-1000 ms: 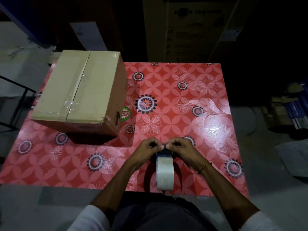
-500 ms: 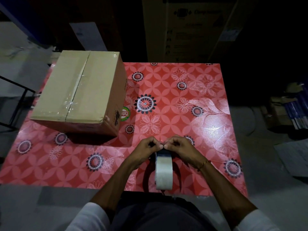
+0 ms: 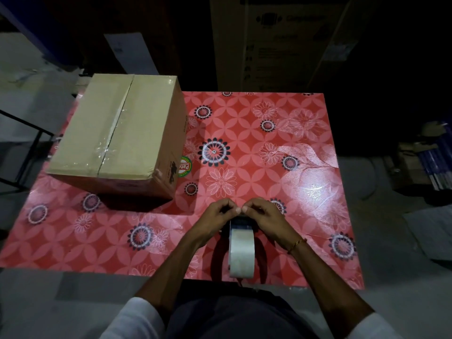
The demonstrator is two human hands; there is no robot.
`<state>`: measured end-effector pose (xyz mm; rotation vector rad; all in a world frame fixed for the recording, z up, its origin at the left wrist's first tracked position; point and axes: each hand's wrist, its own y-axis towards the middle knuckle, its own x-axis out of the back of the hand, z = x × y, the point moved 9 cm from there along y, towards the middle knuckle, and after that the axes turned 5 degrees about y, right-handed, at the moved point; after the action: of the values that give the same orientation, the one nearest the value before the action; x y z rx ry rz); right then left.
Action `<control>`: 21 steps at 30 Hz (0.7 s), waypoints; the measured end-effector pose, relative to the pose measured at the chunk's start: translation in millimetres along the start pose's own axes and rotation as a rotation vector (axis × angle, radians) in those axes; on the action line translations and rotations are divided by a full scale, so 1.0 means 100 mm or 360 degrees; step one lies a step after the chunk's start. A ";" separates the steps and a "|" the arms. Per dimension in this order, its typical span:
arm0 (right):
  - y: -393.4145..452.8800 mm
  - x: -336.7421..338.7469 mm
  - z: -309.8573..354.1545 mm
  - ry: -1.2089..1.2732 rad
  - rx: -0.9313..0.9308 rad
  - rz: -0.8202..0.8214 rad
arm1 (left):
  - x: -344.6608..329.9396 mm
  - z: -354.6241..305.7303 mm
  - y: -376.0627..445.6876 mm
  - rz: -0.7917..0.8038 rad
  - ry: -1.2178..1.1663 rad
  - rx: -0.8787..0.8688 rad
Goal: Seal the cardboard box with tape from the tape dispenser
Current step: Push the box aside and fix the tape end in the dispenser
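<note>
Near the front edge of the worktop, a tape dispenser stands with its pale roll facing the camera and its dark head end pointing away from the person. Both hands meet just above that head end. The left hand and the right hand have their fingers pinched narrow, thumb tips and forefinger tips touching one another at the middle, as if picking at the loose end of the tape. The tape itself is too thin and clear to make out between them, so I cannot tell whether either hand actually has hold of it.

The cardboard box sits well apart, at the far left of the worktop, flaps folded down. Its centre seam shows as a dark line with some glossy film along part of it; whether that film already closes the seam is unclear.

By my judgement the step in hand is freeing the tape's end, so sealing has not properly begun. Next, the person would need a length drawn out, one hand taking the dispenser by its handle, then carrying it across to the near end of the seam.
</note>
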<state>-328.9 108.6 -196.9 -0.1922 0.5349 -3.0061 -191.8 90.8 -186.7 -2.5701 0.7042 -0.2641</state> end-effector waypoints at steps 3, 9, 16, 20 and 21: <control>-0.01 0.02 0.02 0.0043 -0.0016 -0.0042 | 0.00 -0.01 0.02 -0.0027 0.0042 0.0000; 0.00 -0.03 0.11 0.0026 0.0024 0.0005 | -0.02 -0.05 0.02 -0.0055 0.0040 0.0021; 0.02 -0.03 0.08 0.0075 -0.0009 -0.0010 | 0.01 -0.08 0.00 -0.0162 0.0073 -0.0001; -0.08 0.00 -0.01 0.0347 -0.0244 -0.0036 | 0.05 -0.05 -0.01 -0.0276 -0.0006 0.0006; -0.12 -0.02 -0.05 0.0412 -0.0321 -0.0008 | 0.06 -0.03 0.00 -0.0310 -0.0046 0.0010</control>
<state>-328.1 122.1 -197.2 0.1877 0.8625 -2.9958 -187.4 86.9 -183.6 -2.6329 0.4417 -0.2900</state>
